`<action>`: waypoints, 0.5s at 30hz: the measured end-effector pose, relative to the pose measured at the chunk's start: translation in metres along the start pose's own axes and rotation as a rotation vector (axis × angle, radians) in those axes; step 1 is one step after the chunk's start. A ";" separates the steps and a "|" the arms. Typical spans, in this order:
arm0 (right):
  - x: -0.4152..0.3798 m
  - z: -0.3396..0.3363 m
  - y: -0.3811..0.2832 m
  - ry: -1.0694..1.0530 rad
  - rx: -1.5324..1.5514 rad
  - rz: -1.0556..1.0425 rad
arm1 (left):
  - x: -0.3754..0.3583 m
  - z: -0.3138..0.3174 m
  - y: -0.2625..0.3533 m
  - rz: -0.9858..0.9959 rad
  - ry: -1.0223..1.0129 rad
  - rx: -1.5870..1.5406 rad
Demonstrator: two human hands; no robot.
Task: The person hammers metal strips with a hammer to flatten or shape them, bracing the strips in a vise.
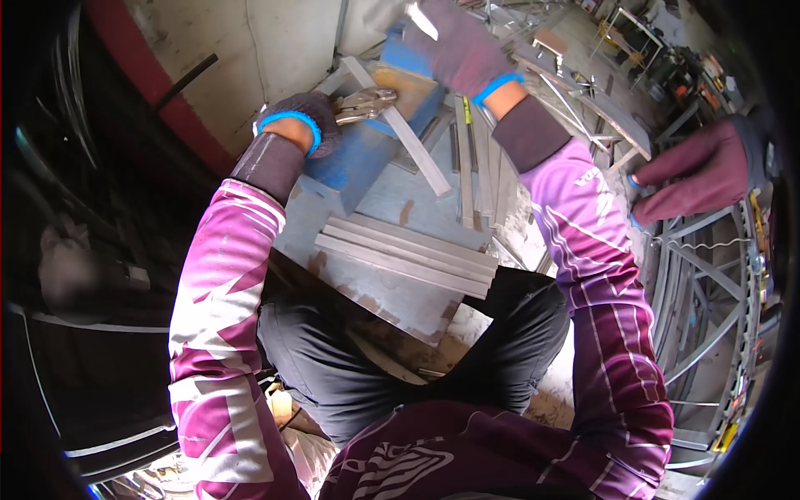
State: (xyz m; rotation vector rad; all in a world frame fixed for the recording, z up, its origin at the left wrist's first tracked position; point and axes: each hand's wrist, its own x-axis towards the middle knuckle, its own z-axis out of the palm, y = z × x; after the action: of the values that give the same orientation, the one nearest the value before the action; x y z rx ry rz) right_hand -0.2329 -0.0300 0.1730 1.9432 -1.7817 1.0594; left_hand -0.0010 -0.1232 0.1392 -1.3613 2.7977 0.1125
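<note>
My left hand, in a dark glove with a blue cuff, is closed round the handles of metal locking pliers. The pliers' jaws lie against a flat metal bar that slants over a blue block. Raised beyond the block at the top, my right hand is gloved and blurred. A bright metallic piece shows at its fingers; what it grips is hard to make out. Several flat bars lie side by side on the grey metal sheet before my knees.
Long metal strips lie right of the block. Another person in maroon trousers is at the right, near a metal lattice frame. A pale wall stands at the upper left. Tools and scrap fill the upper right.
</note>
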 end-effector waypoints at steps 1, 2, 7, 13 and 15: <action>-0.012 0.007 0.001 -0.001 0.000 -0.002 | 0.001 0.004 -0.001 0.007 0.020 -0.006; -0.026 0.019 0.010 -0.118 -0.074 0.024 | 0.000 0.004 -0.002 0.004 0.033 -0.006; -0.062 0.013 0.029 -0.139 0.106 0.141 | 0.006 0.016 -0.008 0.011 0.023 0.025; -0.149 0.024 -0.010 -0.079 0.911 0.632 | 0.002 0.033 -0.011 0.027 0.001 0.074; -0.160 0.023 -0.031 -0.060 0.892 0.790 | 0.011 0.040 -0.017 0.054 -0.039 -0.023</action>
State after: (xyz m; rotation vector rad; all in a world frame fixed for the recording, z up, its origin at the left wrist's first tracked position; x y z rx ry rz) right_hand -0.1897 0.0767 0.0559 1.6023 -2.4469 2.3987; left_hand 0.0055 -0.1389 0.0976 -1.2744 2.8099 0.1718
